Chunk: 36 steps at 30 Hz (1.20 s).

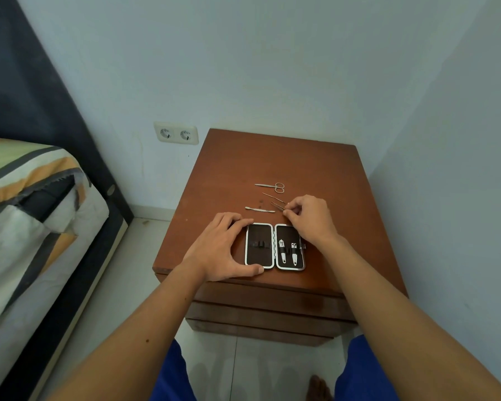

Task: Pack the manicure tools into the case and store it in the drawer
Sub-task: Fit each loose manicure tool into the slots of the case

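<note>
An open manicure case lies flat near the front of a brown wooden nightstand. Its right half holds two nail clippers; the left half holds only empty elastic loops. My left hand rests against the case's left edge, thumb at the front corner. My right hand is just behind the case, fingertips pinched on the end of tweezers. Behind them lie small scissors, a thin pointed tool and a flat cuticle pusher.
Closed drawer fronts stack below the nightstand top. A bed with a striped cover stands to the left. A double wall socket sits on the back wall; another wall runs close on the right. My knees and a bare foot show below.
</note>
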{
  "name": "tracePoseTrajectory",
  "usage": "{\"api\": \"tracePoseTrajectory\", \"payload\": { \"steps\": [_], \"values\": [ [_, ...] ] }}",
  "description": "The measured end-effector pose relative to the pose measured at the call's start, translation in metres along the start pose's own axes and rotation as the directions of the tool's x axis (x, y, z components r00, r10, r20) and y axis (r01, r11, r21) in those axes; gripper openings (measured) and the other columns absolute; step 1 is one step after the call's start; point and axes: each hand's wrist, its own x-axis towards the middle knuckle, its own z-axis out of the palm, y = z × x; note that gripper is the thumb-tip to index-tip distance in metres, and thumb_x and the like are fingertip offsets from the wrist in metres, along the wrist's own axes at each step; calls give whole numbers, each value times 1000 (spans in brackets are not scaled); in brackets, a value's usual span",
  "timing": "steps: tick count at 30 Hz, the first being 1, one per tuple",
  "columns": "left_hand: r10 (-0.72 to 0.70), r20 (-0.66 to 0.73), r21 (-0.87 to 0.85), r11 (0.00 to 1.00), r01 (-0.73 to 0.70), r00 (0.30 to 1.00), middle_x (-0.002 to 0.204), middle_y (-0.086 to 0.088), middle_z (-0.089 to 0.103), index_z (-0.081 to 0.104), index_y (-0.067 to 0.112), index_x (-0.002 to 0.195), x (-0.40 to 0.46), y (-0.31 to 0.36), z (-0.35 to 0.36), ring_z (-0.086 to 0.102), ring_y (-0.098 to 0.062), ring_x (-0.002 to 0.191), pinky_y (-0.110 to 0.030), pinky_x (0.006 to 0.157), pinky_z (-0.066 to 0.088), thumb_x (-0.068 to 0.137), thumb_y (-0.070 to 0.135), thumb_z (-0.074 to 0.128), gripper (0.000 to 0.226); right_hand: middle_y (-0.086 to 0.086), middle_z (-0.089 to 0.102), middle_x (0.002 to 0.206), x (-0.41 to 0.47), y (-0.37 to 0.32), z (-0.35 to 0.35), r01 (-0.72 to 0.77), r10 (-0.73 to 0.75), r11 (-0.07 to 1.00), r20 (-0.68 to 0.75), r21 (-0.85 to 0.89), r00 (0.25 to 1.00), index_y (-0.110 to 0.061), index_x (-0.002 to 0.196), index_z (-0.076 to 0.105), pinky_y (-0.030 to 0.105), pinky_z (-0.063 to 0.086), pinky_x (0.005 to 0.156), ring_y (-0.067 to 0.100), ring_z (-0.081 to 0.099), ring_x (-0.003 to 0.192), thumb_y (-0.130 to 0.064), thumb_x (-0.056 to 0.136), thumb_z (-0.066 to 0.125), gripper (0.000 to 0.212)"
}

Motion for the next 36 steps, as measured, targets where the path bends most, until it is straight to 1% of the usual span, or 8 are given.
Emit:
{"api": "tracePoseTrajectory", "payload": {
  "steps": [5,10,13,16,20,29,33,36],
  "values": [
    [-1,-5,-11,1000,1,1000,153,9,36,35,32,161,0,0,-1,27,-9,144,-30,120,32,68,87,72,114,-11,70,84,-8,-3,-6,-26,38,976,-49,217,998,-23,98,76,29,55,80,5,62,74,-23,92,77,6],
    [3,-6,-10,1000,-3,1000,151,9,36,35,30,161,-1,-1,0,26,-8,144,-30,120,30,68,87,71,115,1,76,92,-18,-22,-5,-22,-36,890,118,455,992,-25,138,57,31,62,82,17,78,74,-10,94,75,50],
    [12,-20,-6,1000,-12,1000,149,8,38,37,27,160,-1,-1,1,27,-9,143,-30,120,31,69,85,72,114,8,77,90,-22,-30,1,9,-128,845,186,535,974,-27,139,55,33,62,83,21,79,75,-4,92,75,55],
    [17,-27,-4,1000,-17,999,148,8,39,39,27,159,0,-2,1,29,-10,142,-32,121,33,68,86,71,113,5,77,81,-21,-30,8,39,-173,861,221,506,960,-30,131,60,34,62,80,18,77,71,-6,89,78,52],
    [16,-25,-9,1000,-16,1000,148,9,39,38,28,159,-1,-3,1,29,-9,142,-33,119,35,68,87,70,113,-6,76,81,-19,-28,12,112,-209,927,244,359,947,-29,132,62,19,50,73,-1,63,65,-16,87,82,51],
    [21,-36,-16,1000,-22,999,148,9,38,38,27,159,0,-4,3,28,-9,142,-32,119,34,68,86,72,113,-12,69,84,-16,-20,9,115,-196,956,296,269,935,-22,139,62,26,50,77,4,54,70,-18,84,86,60],
    [25,-41,-11,1000,-25,999,148,8,38,39,27,159,0,-4,3,28,-9,142,-30,119,33,69,85,72,113,-10,64,95,-17,-22,11,151,-215,964,308,218,927,-24,132,66,23,46,78,5,53,76,-21,82,87,54],
    [26,-43,-9,1000,-27,999,148,8,38,39,26,159,0,-3,3,28,-9,142,-29,119,31,69,84,73,112,-6,61,105,-18,-22,9,172,-223,968,307,185,925,-24,139,62,24,47,82,6,54,81,-26,80,89,64]
  ]
}}
